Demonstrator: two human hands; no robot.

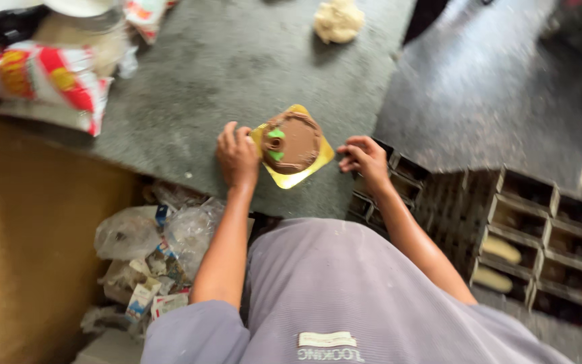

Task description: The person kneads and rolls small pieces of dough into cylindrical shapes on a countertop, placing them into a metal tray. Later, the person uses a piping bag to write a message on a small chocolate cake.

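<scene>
A small round brown cake (294,140) with green decorations sits on a square gold board (299,176) on the grey counter (197,87). My left hand (237,156) rests at the board's left edge, fingers curled around something small and white beside the cake. On the other side my right hand (364,160) hovers just off the board's right corner, fingers loosely bent, holding nothing I can see.
A lump of pale dough (337,20) lies at the counter's far edge. Red, white and yellow bags (52,84) lie at the back left. Dark metal loaf tins (540,243) stand at the right. Plastic bags and cartons (149,256) are piled below the counter.
</scene>
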